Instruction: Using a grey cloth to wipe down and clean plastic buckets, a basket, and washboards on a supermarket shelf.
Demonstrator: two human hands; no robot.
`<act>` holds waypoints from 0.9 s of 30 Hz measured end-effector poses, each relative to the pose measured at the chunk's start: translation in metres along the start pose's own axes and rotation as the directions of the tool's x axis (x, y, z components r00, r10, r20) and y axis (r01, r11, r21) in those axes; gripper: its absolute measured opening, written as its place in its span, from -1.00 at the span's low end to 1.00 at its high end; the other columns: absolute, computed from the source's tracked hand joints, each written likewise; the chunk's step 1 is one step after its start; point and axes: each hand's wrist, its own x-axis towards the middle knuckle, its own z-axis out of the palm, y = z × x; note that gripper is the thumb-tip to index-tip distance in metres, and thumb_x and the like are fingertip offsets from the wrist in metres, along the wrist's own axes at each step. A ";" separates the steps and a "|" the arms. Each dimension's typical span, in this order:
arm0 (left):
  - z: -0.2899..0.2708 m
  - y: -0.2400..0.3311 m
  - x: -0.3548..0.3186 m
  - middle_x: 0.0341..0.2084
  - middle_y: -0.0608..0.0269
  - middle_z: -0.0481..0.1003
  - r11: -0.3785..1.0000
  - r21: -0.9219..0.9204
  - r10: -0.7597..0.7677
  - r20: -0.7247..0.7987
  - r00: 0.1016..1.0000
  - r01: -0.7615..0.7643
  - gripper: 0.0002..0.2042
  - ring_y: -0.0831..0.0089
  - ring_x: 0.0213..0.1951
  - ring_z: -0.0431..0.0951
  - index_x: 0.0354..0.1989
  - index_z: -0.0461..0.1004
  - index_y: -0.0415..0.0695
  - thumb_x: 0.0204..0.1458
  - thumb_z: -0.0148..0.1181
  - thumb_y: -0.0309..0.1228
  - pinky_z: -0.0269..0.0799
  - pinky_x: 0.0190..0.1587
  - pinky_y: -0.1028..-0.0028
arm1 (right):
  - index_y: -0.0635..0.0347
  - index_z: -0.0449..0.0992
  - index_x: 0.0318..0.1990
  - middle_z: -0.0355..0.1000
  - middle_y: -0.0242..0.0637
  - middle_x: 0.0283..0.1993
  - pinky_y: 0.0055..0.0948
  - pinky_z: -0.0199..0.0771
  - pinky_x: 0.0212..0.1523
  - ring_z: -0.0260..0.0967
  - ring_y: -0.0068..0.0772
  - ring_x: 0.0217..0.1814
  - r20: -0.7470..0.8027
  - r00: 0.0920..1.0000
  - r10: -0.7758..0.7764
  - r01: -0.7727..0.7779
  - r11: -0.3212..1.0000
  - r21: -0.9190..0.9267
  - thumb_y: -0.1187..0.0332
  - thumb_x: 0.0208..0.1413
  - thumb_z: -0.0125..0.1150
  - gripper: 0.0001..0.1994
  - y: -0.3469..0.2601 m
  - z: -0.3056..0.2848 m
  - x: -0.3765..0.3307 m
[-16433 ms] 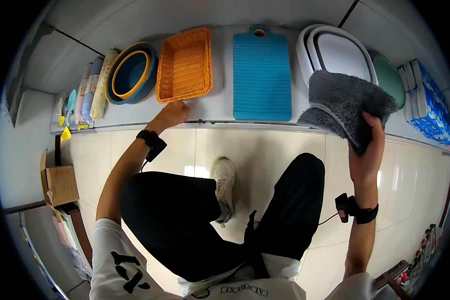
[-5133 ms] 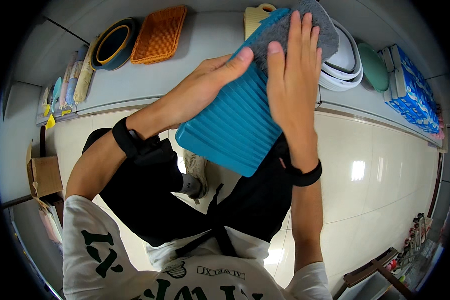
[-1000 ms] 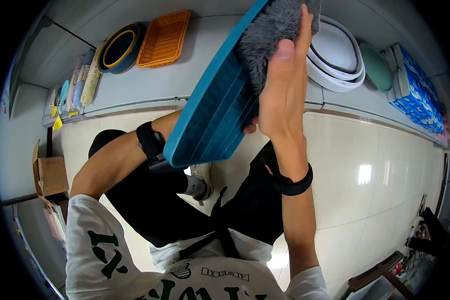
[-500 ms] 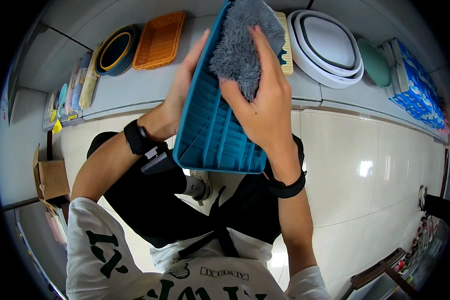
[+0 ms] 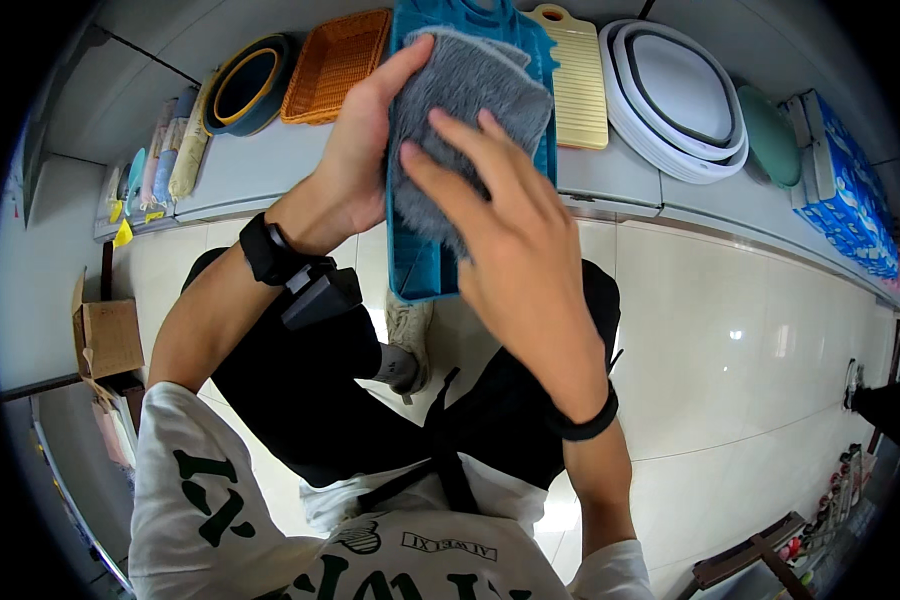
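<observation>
A teal plastic board (image 5: pixel 418 270) with a raised rim and ribs, like a washboard, is held up lengthwise in front of me. My left hand (image 5: pixel 355 160) grips its left edge, the thumb lying over the upper left corner of a fluffy grey cloth (image 5: pixel 470 75). This cloth is spread in folded layers over most of the board's face. My right hand (image 5: pixel 530 240) rests on the cloth from the lower right, fingers apart and laid along the fabric; its thumb is hidden. Notched cut-outs show at the board's far end.
Along the grey ledge stand a dark round basin (image 5: pixel 245 90), an orange woven basket (image 5: pixel 335 65), a cream washboard (image 5: pixel 578 90), stacked white basins (image 5: pixel 675 95), a green bowl (image 5: pixel 770 135) and blue packs (image 5: pixel 850 185). A cardboard box (image 5: pixel 110 335) sits at left.
The board has turned more upright and its near end has moved up and away from me. The bunched cloth now lies flatter, and my left thumb has come over it. My right fingers have spread.
</observation>
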 end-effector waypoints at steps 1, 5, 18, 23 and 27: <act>-0.002 0.003 0.000 0.19 0.12 0.51 1.000 -0.027 -0.011 -0.011 1.000 0.011 -0.37 0.30 0.13 0.57 0.33 0.38 -0.11 0.36 -0.10 0.16 0.51 0.22 0.26 | 0.05 0.59 0.16 0.35 -0.20 0.35 0.11 0.38 0.34 0.27 0.16 0.44 0.013 0.999 -0.032 0.033 0.999 -0.033 0.52 0.01 0.27 -0.52 -0.007 -0.001 -0.005; -0.004 0.013 -0.001 0.27 0.08 0.46 0.994 -0.106 -0.028 -0.088 0.996 0.019 -0.35 0.23 0.19 0.53 0.41 0.31 -0.06 0.37 -0.13 0.18 0.48 0.24 0.15 | 0.10 0.61 0.12 0.39 -0.24 0.29 0.14 0.36 0.33 0.25 0.16 0.43 0.131 0.990 -0.046 0.058 0.994 -0.087 0.51 -0.01 0.20 -0.54 -0.034 -0.007 -0.036; -0.002 -0.009 0.001 0.40 0.03 0.25 0.987 0.144 -0.073 0.045 0.996 0.066 -0.27 0.10 0.38 0.30 0.52 0.09 -0.02 0.36 -0.19 0.24 0.27 0.40 0.00 | 0.09 0.56 0.23 0.41 -0.03 0.32 -0.12 0.37 0.27 0.40 0.11 0.30 -0.144 0.983 0.110 -0.130 0.982 -0.137 0.76 -0.30 0.12 -0.23 -0.008 -0.012 -0.046; 0.013 -0.018 -0.006 0.32 0.02 0.32 0.948 0.317 0.023 -0.024 0.999 -0.014 -0.37 0.25 0.33 0.36 0.46 0.15 -0.18 0.44 -0.16 0.05 0.42 0.32 0.18 | -0.13 0.54 0.28 0.35 -0.06 0.37 -0.18 0.40 0.14 0.43 0.03 0.21 -0.213 0.967 0.138 -0.195 0.943 -0.271 0.68 -0.22 0.23 -0.23 0.013 -0.022 -0.041; 0.012 -0.027 -0.008 0.24 0.01 0.39 0.905 0.413 0.073 0.092 0.993 -0.105 -0.35 0.24 0.27 0.47 0.44 0.18 -0.16 0.40 -0.12 0.11 0.52 0.27 0.23 | -0.04 0.51 0.28 0.25 -0.11 0.45 0.01 0.24 0.40 0.22 0.12 0.44 0.069 0.992 0.104 -0.094 0.987 -0.129 0.61 -0.27 0.34 -0.23 0.010 -0.027 -0.031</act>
